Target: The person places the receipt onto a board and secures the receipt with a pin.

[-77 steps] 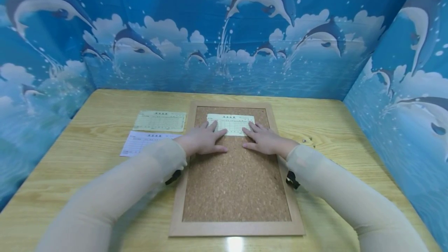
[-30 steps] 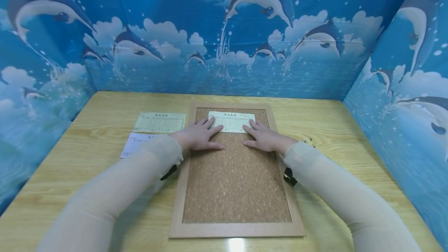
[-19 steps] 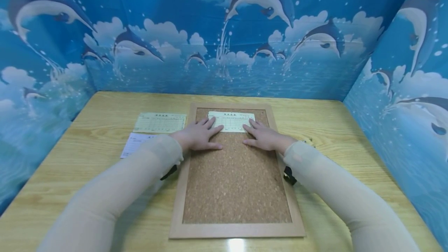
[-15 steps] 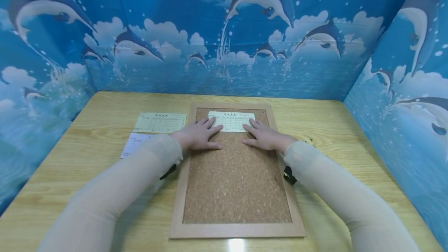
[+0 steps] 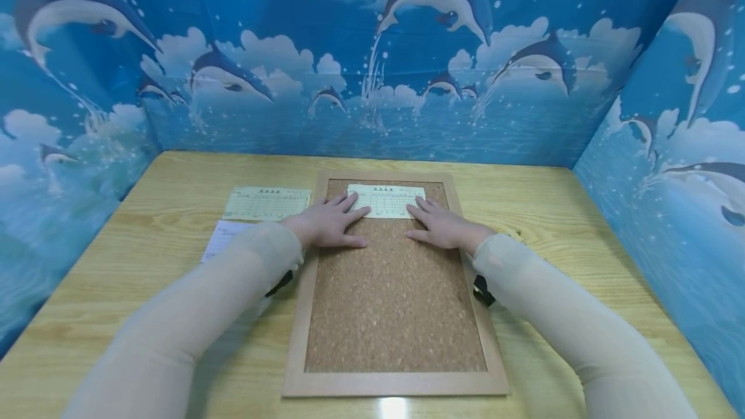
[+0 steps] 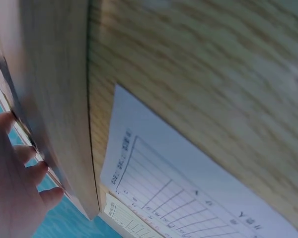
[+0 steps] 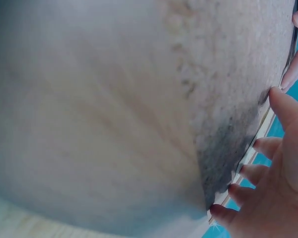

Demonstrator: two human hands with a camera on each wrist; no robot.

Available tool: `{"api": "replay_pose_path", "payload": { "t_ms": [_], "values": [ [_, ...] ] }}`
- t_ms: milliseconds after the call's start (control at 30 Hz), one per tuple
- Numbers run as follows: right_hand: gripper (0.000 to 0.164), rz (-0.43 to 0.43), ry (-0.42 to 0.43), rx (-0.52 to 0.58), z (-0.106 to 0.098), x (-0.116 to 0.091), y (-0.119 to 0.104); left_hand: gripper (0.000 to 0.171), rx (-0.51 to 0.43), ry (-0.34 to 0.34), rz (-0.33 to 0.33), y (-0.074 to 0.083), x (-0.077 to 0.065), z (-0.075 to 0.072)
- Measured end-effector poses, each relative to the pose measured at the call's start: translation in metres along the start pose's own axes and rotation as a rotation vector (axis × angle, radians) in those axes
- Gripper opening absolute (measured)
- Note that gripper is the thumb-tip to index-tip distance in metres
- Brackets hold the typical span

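A pale green printed form slip [image 5: 387, 202] lies near the far end of a wood-framed cork board [image 5: 396, 302]. My left hand [image 5: 328, 224] is spread flat, its fingertips on the slip's left part and its thumb stretched over the cork. From the other side my right hand [image 5: 443, 225] rests with straight fingers on the slip's right edge. In the left wrist view, the fingers [image 6: 37, 172] reach past the board's frame. The right wrist view has that hand's fingers [image 7: 253, 173] extended along the cork. Neither hand grips anything.
Left of the board lie another green form slip [image 5: 268, 204] and a pale purple one [image 5: 224, 238], partly hidden by the left sleeve. Small dark bits [image 5: 517, 233] lie beside the right sleeve on the wooden table [image 5: 535, 205]. Dolphin-print curtains [image 5: 372, 121] enclose the back and sides.
Since the earliest frame, the slip on the cork has shifted slightly toward the board's far edge, with both hands on it. In the last second hands and slip have hardly moved.
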State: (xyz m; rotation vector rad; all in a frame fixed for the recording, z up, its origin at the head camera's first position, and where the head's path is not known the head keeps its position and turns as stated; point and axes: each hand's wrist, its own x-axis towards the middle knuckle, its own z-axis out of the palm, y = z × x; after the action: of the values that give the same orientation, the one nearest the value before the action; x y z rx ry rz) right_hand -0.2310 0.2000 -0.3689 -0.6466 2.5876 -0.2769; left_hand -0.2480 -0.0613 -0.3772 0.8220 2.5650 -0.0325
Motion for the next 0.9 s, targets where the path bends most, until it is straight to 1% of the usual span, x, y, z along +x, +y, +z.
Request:
{"api": "replay_pose_path", "payload": {
  "t_ms": [333, 633, 800, 900],
  "values": [
    [0.07, 0.003, -0.009, -0.004, -0.0009, 0.0014, 0.0027, 0.084, 0.005, -0.018, 0.002, 0.0008, -0.0002, -0.0022],
    [0.07, -0.002, -0.016, 0.013, -0.0013, 0.003, 0.0039, 0.086, -0.064, -0.04, -0.006, 0.0007, 0.0016, -0.0035],
    [0.07, 0.001, -0.019, 0.014, -0.0008, 0.0025, 0.0036, 0.085, -0.087, -0.062, -0.002, 0.0012, 0.0013, -0.004],
    [0.07, 0.007, -0.024, 0.013, -0.0004, 0.003, 0.0032, 0.085, -0.089, -0.078, -0.015, 0.0001, 0.0036, -0.0028]
  ]
}}
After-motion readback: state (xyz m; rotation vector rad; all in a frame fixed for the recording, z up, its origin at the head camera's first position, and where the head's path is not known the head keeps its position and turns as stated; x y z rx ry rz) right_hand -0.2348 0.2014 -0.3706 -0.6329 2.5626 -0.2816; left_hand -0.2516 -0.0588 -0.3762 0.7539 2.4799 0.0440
